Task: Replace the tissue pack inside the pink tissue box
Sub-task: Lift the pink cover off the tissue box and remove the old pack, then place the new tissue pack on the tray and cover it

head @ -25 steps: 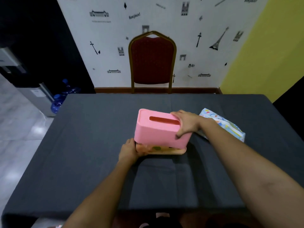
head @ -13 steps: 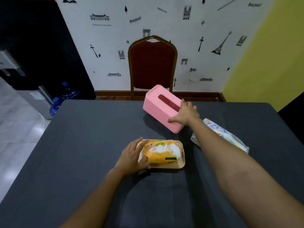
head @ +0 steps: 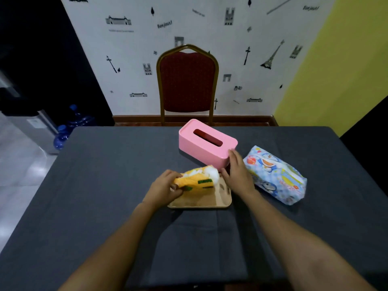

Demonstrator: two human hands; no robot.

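The pink tissue box cover [head: 206,145] stands on the table behind its wooden base tray [head: 201,199], slot up. My left hand [head: 165,186] grips the yellow, nearly flat old tissue pack [head: 197,181] and holds its left end tilted up off the tray. White tissue pokes out of its top. My right hand [head: 236,175] hovers with fingers apart between the tray and the cover, holding nothing. A full blue cartoon-print tissue pack [head: 275,175] lies on the table to the right of that hand.
The table wears a dark grey cloth [head: 105,185]. A red chair with a gold frame [head: 186,82] stands at the far edge. Blue water bottles [head: 63,133] sit on the floor at the left.
My right hand set the pink cover down on the table behind the tray and let go of it. My left hand closed on the yellow pack and raised it off the tray.
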